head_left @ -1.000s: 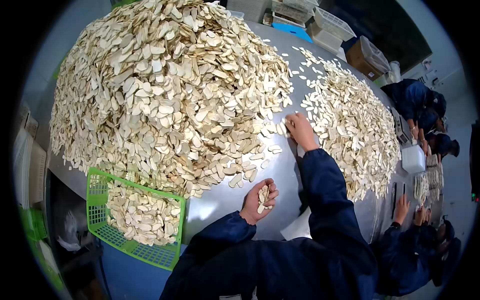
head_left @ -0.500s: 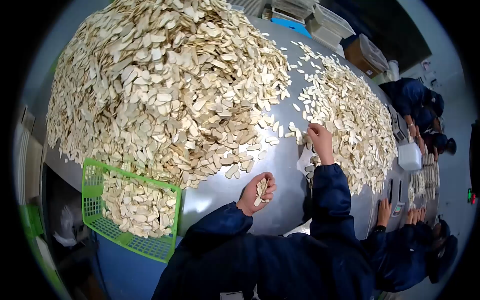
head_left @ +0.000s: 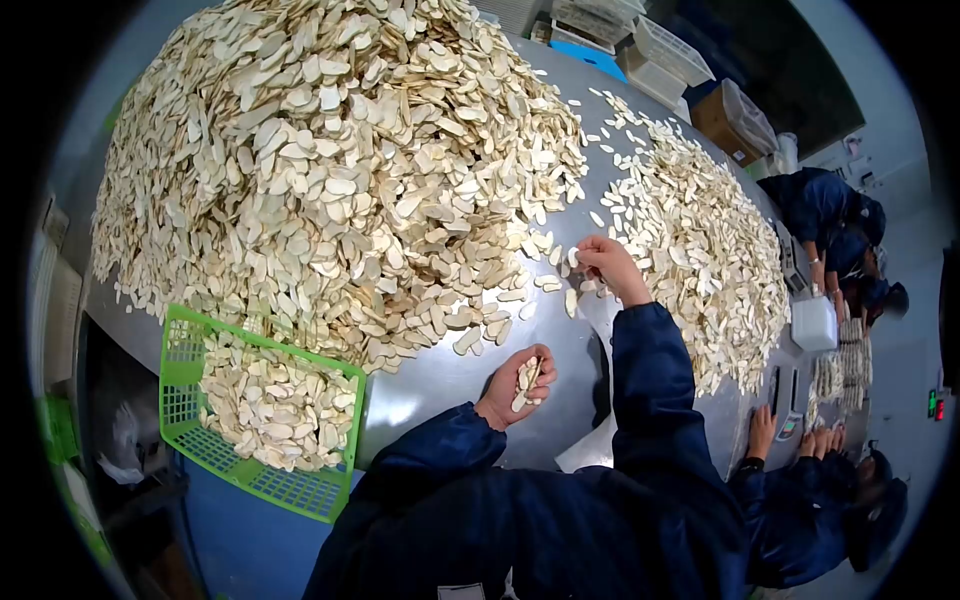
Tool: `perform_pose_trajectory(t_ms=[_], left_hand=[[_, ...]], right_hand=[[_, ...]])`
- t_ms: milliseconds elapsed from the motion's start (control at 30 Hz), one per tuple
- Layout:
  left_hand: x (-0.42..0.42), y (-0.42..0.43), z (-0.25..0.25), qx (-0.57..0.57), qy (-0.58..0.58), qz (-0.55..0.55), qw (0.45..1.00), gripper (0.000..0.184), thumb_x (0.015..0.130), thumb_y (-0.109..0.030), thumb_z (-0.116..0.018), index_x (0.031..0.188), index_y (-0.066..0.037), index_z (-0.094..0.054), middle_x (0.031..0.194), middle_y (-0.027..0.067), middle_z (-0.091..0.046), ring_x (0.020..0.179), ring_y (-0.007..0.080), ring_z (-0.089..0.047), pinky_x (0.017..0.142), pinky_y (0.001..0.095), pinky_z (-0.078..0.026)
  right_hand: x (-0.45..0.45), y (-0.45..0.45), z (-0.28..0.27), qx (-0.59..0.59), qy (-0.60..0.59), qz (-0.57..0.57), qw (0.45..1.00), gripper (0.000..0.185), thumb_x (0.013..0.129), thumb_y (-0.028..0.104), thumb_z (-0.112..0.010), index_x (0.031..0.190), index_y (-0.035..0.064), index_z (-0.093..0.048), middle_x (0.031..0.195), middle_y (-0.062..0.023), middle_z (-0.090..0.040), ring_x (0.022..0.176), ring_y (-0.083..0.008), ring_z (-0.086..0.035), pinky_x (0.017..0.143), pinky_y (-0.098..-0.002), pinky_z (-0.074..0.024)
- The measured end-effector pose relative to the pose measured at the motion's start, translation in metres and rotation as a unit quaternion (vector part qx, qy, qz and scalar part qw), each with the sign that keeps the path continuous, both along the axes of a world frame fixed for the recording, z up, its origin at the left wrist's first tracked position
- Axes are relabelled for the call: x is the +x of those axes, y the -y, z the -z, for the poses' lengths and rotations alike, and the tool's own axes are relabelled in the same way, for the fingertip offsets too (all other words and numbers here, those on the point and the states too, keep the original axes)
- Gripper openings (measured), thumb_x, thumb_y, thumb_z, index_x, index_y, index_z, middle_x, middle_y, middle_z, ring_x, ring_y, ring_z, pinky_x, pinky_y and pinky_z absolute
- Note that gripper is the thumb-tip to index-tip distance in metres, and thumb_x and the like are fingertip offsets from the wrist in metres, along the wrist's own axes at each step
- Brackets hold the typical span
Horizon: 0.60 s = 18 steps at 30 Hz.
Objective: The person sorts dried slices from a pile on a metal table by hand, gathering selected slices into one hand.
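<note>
My left hand [head_left: 508, 386] is closed around a few pale, oval dried slices [head_left: 527, 381], held palm-up over the bare metal near my body. My right hand [head_left: 612, 268] reaches over the gap between two heaps, thumb and fingers pinched on one pale slice [head_left: 573, 257]. A few loose slices lie just below it. To the left rises a large heap of slices [head_left: 330, 180]. On the right spreads a lower heap [head_left: 700, 250] of smaller-looking slices. What kind of root or plant they come from I cannot tell.
A green plastic basket [head_left: 262, 488] part-filled with slices sits at the table's left front edge. The metal table [head_left: 545, 350] runs under both heaps. Clear bins and a cardboard box [head_left: 722, 123] stand at the back. Co-workers in dark blue, scales [head_left: 788, 425] and a white container [head_left: 814, 324] are right.
My right hand has moved left from the edge of the right heap to the gap, and a slice now shows in its fingertips. My left hand has stayed in place.
</note>
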<state>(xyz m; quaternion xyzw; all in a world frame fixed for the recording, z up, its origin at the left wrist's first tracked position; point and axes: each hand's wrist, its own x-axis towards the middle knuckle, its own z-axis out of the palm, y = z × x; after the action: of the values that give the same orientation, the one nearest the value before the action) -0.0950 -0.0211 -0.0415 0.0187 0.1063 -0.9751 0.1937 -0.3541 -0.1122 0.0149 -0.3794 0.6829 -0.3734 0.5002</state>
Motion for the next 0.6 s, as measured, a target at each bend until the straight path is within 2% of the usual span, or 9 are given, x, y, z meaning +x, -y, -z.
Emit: perform_pose_trajectory(t_ms=[100,133,233,267,367,567,600], left_hand=[[0.0,-0.001,-0.002,0.014,0.007,0.001,1.0,0.016,0.096,-0.019,-0.043,0.092,-0.006,-0.053,0.079,0.0025,-0.045,0.066,0.0115,-0.042,0.042,0.0192,-0.033],[0.0,-0.001,-0.003,0.014,0.009,0.0,1.0,0.016,0.095,-0.019,-0.044,0.092,-0.006,-0.053,0.079,0.0024,-0.045,0.066,0.0115,-0.042,0.042,0.0193,-0.033],[-0.001,0.0,0.0,0.01,0.005,-0.003,1.0,0.016,0.095,-0.021,-0.046,0.093,-0.006,-0.052,0.079,0.0029,-0.048,0.067,0.012,-0.043,0.043,0.0196,-0.033],[-0.002,0.0,0.004,0.002,-0.007,-0.008,1.0,0.017,0.095,-0.022,-0.047,0.095,-0.006,-0.053,0.081,0.0035,-0.05,0.068,0.0123,-0.044,0.043,0.0197,-0.034],[-0.002,-0.002,0.006,-0.002,-0.007,-0.017,1.0,0.018,0.095,-0.023,-0.047,0.096,-0.006,-0.053,0.081,0.0039,-0.051,0.068,0.0126,-0.045,0.044,0.02,-0.034],[-0.003,-0.001,0.005,0.007,0.017,-0.023,1.0,0.017,0.094,-0.023,-0.049,0.095,-0.006,-0.053,0.08,0.0033,-0.049,0.067,0.0123,-0.043,0.044,0.0202,-0.032],[-0.001,0.002,0.004,-0.005,-0.067,-0.019,0.998,0.019,0.094,-0.022,-0.049,0.103,-0.006,-0.054,0.09,0.0051,-0.056,0.078,0.0154,-0.053,0.059,0.0247,-0.047]], right_hand=[[0.008,-0.015,-0.015,-0.02,0.118,0.054,0.991,0.011,0.084,0.003,-0.058,0.095,0.0017,-0.057,0.08,-0.0059,-0.064,0.071,-0.0143,-0.067,0.056,-0.0221,-0.0489],[0.013,-0.019,-0.022,-0.023,0.118,0.066,0.991,0.02,0.084,0.001,-0.057,0.103,-0.0011,-0.056,0.082,-0.0087,-0.064,0.073,-0.0148,-0.067,0.056,-0.0208,-0.0491],[0.019,-0.031,-0.03,-0.037,0.065,0.041,0.996,0.025,0.086,0.005,-0.057,0.11,-0.0007,-0.056,0.08,-0.0045,-0.063,0.072,-0.0139,-0.067,0.059,-0.0222,-0.051],[0.018,-0.034,-0.026,-0.039,0.048,0.049,0.997,0.028,0.086,0.006,-0.057,0.113,-0.0022,-0.057,0.08,-0.0057,-0.064,0.071,-0.014,-0.067,0.06,-0.0225,-0.0511],[0.023,-0.041,-0.031,-0.023,-0.014,0.059,0.998,0.024,0.087,0.007,-0.057,0.108,-0.0023,-0.059,0.08,-0.0061,-0.065,0.073,-0.0137,-0.067,0.061,-0.0229,-0.0509],[0.025,-0.052,-0.023,-0.043,-0.032,0.063,0.997,0.017,0.087,0.01,-0.057,0.098,-0.002,-0.062,0.076,-0.0051,-0.065,0.065,-0.0117,-0.063,0.06,-0.0229,-0.0489],[0.027,-0.055,-0.025,-0.044,-0.028,0.054,0.997,0.016,0.087,0.01,-0.057,0.097,-0.0019,-0.062,0.076,-0.0048,-0.065,0.063,-0.0113,-0.062,0.059,-0.0229,-0.0483]])
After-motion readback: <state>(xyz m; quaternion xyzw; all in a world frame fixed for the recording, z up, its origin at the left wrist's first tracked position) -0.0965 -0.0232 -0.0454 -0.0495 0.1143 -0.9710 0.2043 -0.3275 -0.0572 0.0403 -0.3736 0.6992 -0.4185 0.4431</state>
